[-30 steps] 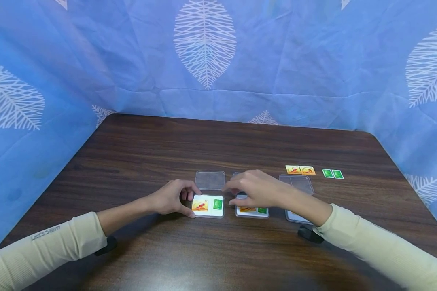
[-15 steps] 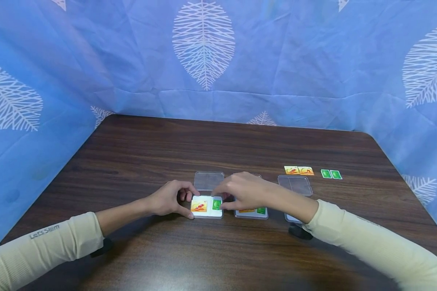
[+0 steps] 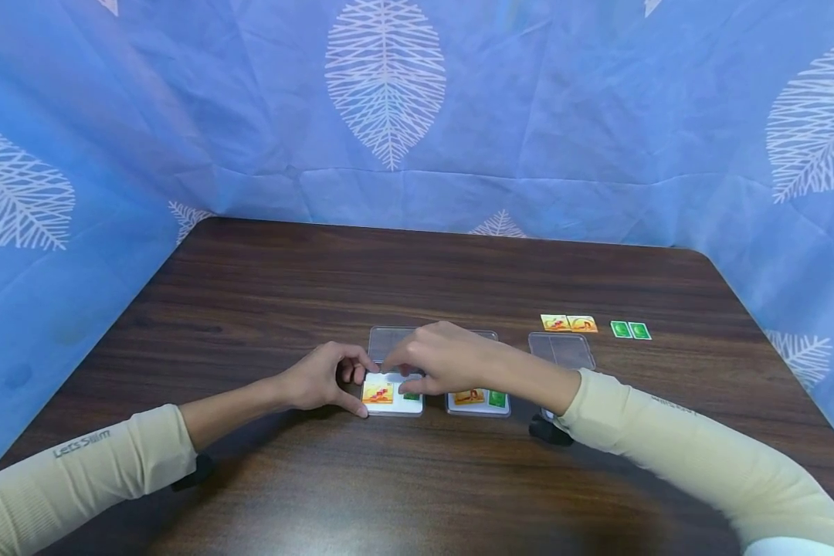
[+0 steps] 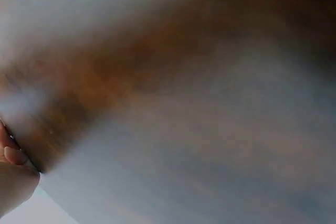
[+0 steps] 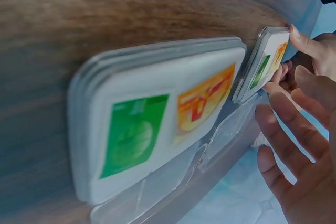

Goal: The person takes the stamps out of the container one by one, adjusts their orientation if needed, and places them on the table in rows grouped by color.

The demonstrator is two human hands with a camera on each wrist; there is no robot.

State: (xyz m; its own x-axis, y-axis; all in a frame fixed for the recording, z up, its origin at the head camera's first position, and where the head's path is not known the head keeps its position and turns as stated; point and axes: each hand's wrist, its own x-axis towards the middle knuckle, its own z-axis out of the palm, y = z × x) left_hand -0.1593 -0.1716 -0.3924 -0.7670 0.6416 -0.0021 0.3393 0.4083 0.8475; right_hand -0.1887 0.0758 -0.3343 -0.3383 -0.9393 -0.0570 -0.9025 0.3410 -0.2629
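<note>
At the left edge of the leftmost flat plastic case (image 3: 388,408), my left hand (image 3: 314,379) grips it, thumb at the near corner and forefinger at the far one. Inside the case lie an orange stamp-like card (image 3: 378,394) and a green one (image 3: 411,397), partly covered by my right thumb. My right hand (image 3: 452,358) hovers over that case's right part. In the right wrist view its fingers (image 5: 294,145) are loosely bent and hold nothing. The middle case (image 5: 100,190), with a green and an orange card, is close to that camera. The left wrist view is mostly blurred.
Clear lids (image 3: 561,349) lie behind the cases, the middle one mostly hidden. Two orange cards (image 3: 568,323) and two green cards (image 3: 630,330) lie at the back right. My right forearm mostly covers a third case. Blue cloth (image 3: 250,116) surrounds the table (image 3: 320,270).
My right hand has moved left, from over the middle case to over the leftmost case. My left hand keeps its place at the leftmost case.
</note>
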